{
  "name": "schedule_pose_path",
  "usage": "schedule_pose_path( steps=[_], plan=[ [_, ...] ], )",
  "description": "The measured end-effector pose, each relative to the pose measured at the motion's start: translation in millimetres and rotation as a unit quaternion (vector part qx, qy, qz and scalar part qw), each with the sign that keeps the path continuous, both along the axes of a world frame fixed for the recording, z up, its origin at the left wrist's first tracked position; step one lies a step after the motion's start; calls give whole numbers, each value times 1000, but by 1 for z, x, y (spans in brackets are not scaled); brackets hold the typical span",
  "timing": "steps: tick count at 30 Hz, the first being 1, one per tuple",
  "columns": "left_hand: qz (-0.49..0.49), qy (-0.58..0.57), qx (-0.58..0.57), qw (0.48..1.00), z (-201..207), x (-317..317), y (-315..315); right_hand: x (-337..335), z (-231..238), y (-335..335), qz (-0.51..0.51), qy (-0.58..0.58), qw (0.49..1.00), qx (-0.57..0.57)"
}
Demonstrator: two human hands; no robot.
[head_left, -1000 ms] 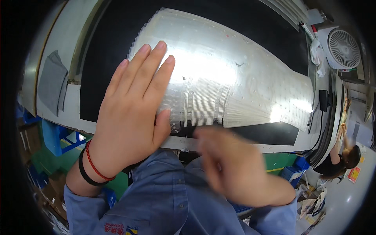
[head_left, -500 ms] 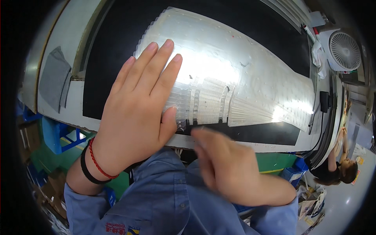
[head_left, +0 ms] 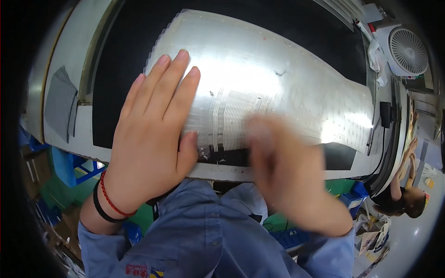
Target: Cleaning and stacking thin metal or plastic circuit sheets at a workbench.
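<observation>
A fanned stack of clear plastic sheets (head_left: 241, 51), glossy with reflected light, lies on a black mat (head_left: 121, 55). Its staggered layers show along the left side, and narrow pale strips run in steps near the front edge. My left hand (head_left: 148, 127) rests flat on the left part of the stack, fingers stretched out and slightly apart. At the front edge, right of the strips, my right hand (head_left: 294, 171) is over the sheets. Its fingers look curled but are smeared by motion, so whether they hold a sheet is hidden.
A grey cloth (head_left: 60, 104) lies on the table's left side, with a blue plastic crate (head_left: 65, 167) below. At the right are a white fan (head_left: 408, 53), marker pens (head_left: 364, 30) and a black adapter (head_left: 385, 115) with a cable. Another person (head_left: 401, 199) is farther right.
My right hand has moved right and up over the stack's front edge. The stack and my left hand have shifted slightly left. The fanned wedge right of the strips no longer shows as before.
</observation>
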State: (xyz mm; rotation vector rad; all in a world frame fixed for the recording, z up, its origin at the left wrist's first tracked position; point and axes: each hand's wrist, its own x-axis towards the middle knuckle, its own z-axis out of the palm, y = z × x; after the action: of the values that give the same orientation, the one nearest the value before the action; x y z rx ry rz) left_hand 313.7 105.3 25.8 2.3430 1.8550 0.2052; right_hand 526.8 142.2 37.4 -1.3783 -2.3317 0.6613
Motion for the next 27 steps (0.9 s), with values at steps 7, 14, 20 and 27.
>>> schedule_pose_path(
  steps=[7, 14, 20, 27],
  plan=[
    [2, 15, -17, 1000, -2, 0, -7, 3, 3, 9, 36, 7, 999, -31],
    [0, 25, -15, 1000, -2, 0, 0, 13, 12, -5, 92, 20, 992, -88],
    [-9, 14, 15, 1000, -1, 4, -1, 21, 6, -27, 114, 1, 992, -55],
    [0, 21, 12, 1000, -1, 5, 0, 4, 4, -16, 75, -86, 990, -85]
  ],
)
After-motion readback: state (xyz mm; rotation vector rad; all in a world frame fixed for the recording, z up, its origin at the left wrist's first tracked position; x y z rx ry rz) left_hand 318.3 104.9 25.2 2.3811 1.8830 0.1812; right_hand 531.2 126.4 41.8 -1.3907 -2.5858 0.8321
